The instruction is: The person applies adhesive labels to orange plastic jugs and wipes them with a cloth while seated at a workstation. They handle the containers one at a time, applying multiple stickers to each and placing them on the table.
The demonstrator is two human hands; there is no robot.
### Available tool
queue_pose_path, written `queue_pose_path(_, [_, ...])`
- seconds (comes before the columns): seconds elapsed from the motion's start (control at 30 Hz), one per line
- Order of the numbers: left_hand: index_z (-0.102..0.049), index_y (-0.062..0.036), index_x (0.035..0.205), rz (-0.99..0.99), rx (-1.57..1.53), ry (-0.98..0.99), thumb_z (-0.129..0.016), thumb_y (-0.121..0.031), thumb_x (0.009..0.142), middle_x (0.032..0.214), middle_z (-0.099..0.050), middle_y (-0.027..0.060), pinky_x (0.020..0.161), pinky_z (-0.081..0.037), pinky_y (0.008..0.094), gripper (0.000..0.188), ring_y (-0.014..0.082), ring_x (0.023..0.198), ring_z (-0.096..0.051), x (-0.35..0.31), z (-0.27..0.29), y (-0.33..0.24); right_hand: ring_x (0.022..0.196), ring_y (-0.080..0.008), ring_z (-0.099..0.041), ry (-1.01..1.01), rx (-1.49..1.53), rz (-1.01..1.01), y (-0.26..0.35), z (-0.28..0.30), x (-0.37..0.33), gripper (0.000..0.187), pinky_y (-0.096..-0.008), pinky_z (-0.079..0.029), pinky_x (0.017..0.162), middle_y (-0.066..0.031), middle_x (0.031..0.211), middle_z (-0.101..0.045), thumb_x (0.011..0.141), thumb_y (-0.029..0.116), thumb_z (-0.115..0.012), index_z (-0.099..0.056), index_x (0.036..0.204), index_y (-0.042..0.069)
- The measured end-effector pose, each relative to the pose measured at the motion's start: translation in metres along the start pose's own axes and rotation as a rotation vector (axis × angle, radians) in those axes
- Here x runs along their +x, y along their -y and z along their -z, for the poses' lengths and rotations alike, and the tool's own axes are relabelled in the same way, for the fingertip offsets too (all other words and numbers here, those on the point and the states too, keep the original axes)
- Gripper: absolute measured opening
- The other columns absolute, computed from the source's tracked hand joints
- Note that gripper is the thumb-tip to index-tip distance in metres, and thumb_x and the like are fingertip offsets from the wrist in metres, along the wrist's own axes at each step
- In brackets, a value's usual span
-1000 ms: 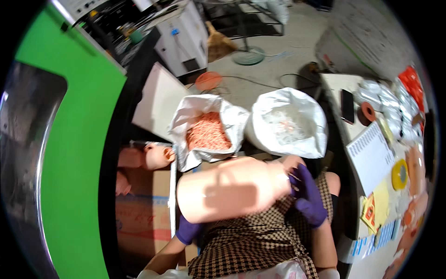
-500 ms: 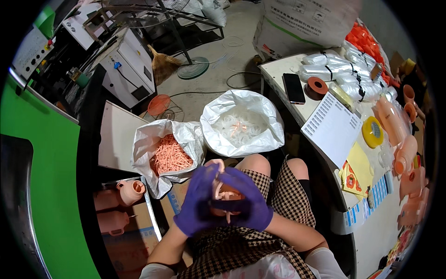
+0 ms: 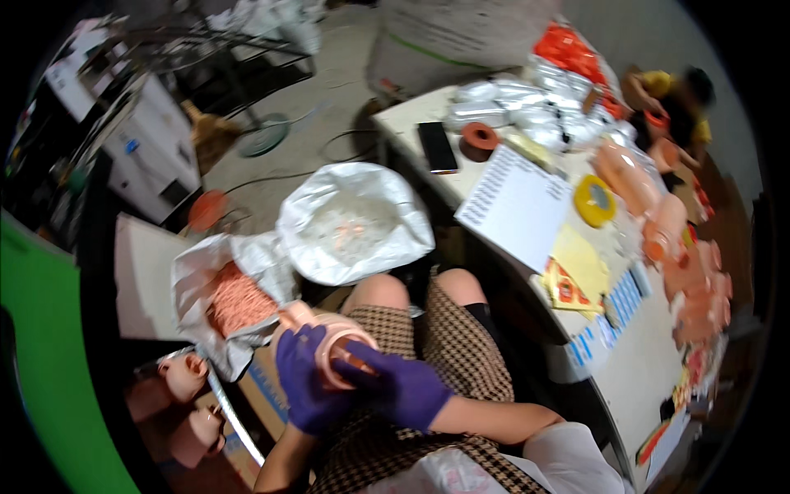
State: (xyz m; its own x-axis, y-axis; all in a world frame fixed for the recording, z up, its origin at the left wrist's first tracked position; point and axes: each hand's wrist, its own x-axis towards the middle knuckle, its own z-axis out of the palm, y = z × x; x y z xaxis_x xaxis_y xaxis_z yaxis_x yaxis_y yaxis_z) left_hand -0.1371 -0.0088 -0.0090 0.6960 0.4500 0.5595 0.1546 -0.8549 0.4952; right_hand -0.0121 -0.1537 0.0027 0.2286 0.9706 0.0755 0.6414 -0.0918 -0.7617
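Observation:
Above my lap I hold a pink plastic jug (image 3: 333, 333), tilted, its round open mouth facing up and toward me. My left hand (image 3: 306, 383), in a purple glove, is wrapped round its left side. My right hand (image 3: 403, 387), gloved alike, is closed on the near right rim, its fingers bent at the mouth; blur hides whether they also pinch a small piece. Just beyond the jug is a white bag of small pink plastic strips (image 3: 239, 300). Beside that, a second white bag holds clear plastic rings (image 3: 346, 226) with a few pink pieces on top.
More pink jugs (image 3: 183, 375) lie in a box at lower left. On the right-hand table (image 3: 568, 354) are a phone (image 3: 437, 147), printed sheet (image 3: 518, 202), yellow tape roll (image 3: 594, 201), wrapped clear bundles (image 3: 527, 103) and pink bottles (image 3: 629, 177). Another person (image 3: 671, 103) sits beyond the table.
My view has swung right, bringing another person into sight. The jug, largely covered by both hands before, now shows its mouth; my right hand has shifted to its near right rim.

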Motion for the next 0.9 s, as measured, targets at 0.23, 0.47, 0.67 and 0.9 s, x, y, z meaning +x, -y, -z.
queue_pose_path(0.23, [-0.057,0.0041,0.124,-0.127,0.184,0.087,-0.078,-0.034,0.080,0.121,-0.062,0.0204,0.104,-0.040,0.0597,0.061,0.0439,0.116,-0.059,-0.005,-0.010,-0.015,0.089,-0.0308,-0.071,0.187,-0.096,-0.104,-0.039,-0.034,0.017,0.027,-0.0379,-0.056,0.080,-0.0084,0.099,-0.074,0.086,0.029,-0.068,-0.074,0.110,0.017])
queue_pose_path(0.47, [-0.055,0.0011,0.131,-0.056,0.252,-0.017,-0.080,-0.033,0.078,0.126,-0.058,0.0206,0.109,-0.040,0.0531,0.068,0.0412,0.122,-0.055,-0.003,-0.004,0.040,0.107,-0.0396,-0.064,0.004,0.002,0.459,-0.048,-0.026,0.064,0.073,-0.0454,-0.056,0.083,-0.0153,0.147,-0.049,0.075,0.017,-0.074,-0.049,0.143,0.020])
queue_pose_path(0.67, [-0.029,0.0001,0.154,0.276,0.349,-0.402,-0.083,-0.027,0.077,0.152,-0.043,0.0209,0.114,-0.035,0.0410,0.098,0.0318,0.138,-0.045,0.018,0.096,0.164,0.106,-0.0330,-0.065,-0.348,-0.287,0.236,-0.074,0.104,-0.007,0.044,-0.0423,-0.057,0.086,-0.0190,0.129,-0.061,0.085,0.020,-0.071,-0.062,0.126,0.006])
queue_pose_path(0.9, [-0.024,0.0025,0.155,0.157,0.241,-0.469,-0.082,-0.018,0.078,0.147,-0.048,0.0199,0.113,-0.036,0.0407,0.099,0.0302,0.135,-0.048,0.005,0.109,0.170,0.100,-0.0313,-0.063,-0.726,-0.977,-0.912,-0.233,0.251,-0.173,0.024,-0.0435,-0.053,0.084,-0.0100,0.106,-0.065,0.078,0.017,-0.076,-0.069,0.100,0.014])
